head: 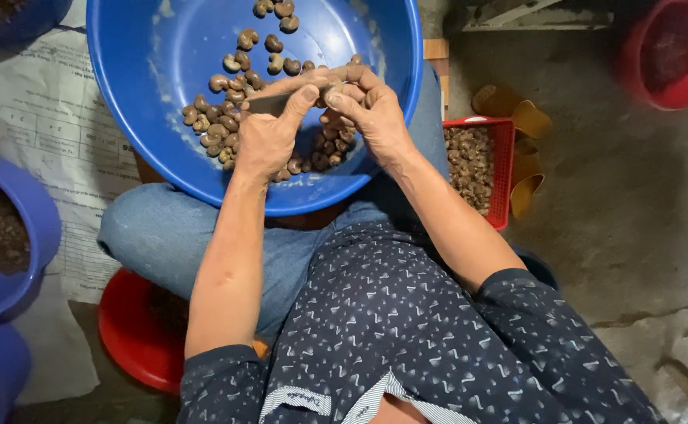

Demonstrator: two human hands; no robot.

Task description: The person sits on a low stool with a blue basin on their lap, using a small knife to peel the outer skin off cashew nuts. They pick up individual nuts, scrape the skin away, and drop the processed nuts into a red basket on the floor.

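A big blue basin (147,47) rests on my lap and holds several brown cashew nuts (226,118). Over its near side, my left hand (269,133) grips a small knife (269,103) with a dark blade, thumb pressed along it. My right hand (371,110) is closed around a single cashew nut (334,86), held against the blade tip. Both hands meet above the nuts, hiding part of the pile.
A red mesh basket (505,157) filled with nuts stands on the floor at my right, beside tan sandals (528,149). Blue tubs (6,235) with dark contents sit on printed paper at the left. A red stool (136,334) is under me; a red tub (673,55) is far right.
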